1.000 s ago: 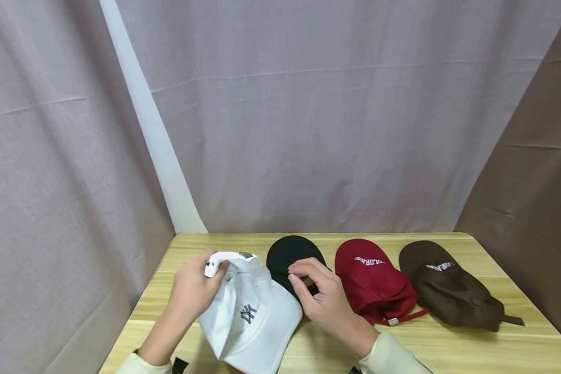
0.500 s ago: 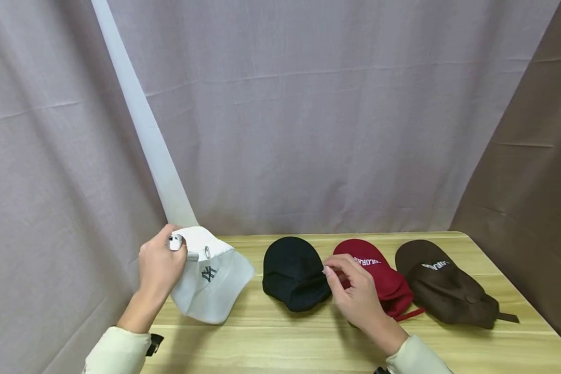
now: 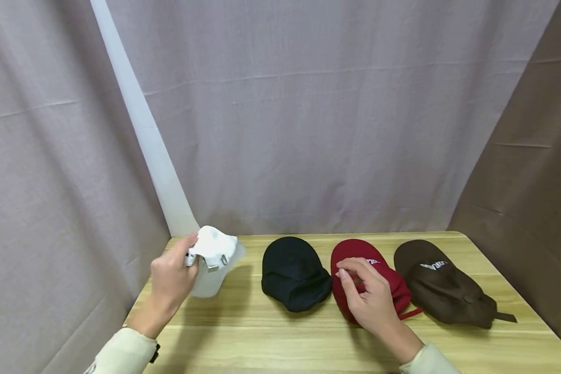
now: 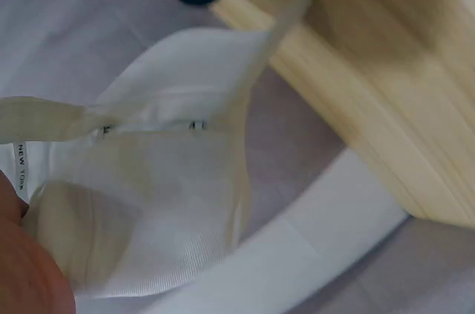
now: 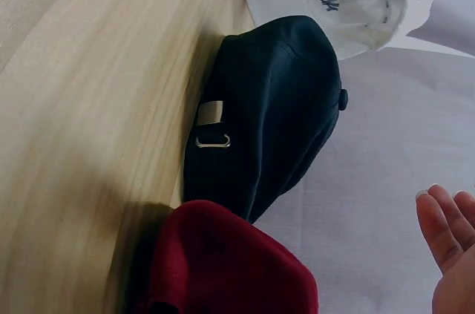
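Observation:
My left hand (image 3: 174, 275) grips a white baseball cap (image 3: 215, 248) by the edge of its back strap, over the left end of the table. The cap hangs brim down; its inside, with a "New York" label, faces the left wrist view. My right hand (image 3: 366, 293) is held over the red cap (image 3: 395, 288), fingers loosely bent with nothing between them. In the right wrist view the fingers (image 5: 438, 225) stand apart from the caps. A black cap (image 3: 294, 275) lies between the two hands, its metal buckle (image 5: 214, 141) showing in the right wrist view.
A dark brown cap (image 3: 449, 291) with white lettering lies right of the red one, its strap (image 3: 506, 317) sticking out to the right. The caps stand in a row on a wooden table (image 3: 271, 348). Grey curtains (image 3: 308, 130) rise behind and beside it.
My left hand has carried the white cap leftward, away from the black cap, and turned it so the brim points down. My right hand has moved right, from over the black cap to over the red one.

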`<action>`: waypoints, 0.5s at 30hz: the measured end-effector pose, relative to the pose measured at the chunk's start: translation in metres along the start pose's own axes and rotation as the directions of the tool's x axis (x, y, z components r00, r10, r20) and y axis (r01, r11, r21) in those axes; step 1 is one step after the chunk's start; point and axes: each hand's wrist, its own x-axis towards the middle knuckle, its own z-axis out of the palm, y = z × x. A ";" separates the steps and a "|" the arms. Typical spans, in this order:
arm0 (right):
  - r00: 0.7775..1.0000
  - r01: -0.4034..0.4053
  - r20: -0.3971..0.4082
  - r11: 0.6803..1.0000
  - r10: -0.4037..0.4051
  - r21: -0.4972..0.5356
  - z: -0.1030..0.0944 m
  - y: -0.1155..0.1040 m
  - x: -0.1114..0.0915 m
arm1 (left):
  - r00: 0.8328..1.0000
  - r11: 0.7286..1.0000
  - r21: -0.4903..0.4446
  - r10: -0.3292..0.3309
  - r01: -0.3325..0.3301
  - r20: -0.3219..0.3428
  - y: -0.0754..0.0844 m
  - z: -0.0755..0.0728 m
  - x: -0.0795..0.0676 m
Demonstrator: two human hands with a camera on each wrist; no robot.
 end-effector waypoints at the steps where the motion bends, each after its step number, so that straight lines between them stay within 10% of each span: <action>1: 1.000 -0.001 -0.003 1.000 0.001 0.001 0.000 -0.001 0.000 | 0.999 0.999 -0.011 0.037 -0.037 0.007 0.005 -0.001 -0.003; 9: 1.000 -0.001 -0.013 1.000 0.001 0.013 -0.002 -0.003 0.003 | 0.948 0.966 -0.065 0.257 -0.249 0.186 0.040 -0.005 -0.028; 15: 1.000 0.006 -0.008 1.000 -0.006 0.021 -0.002 -0.002 0.001 | 0.888 0.962 0.001 0.251 -0.273 0.385 0.049 0.000 -0.053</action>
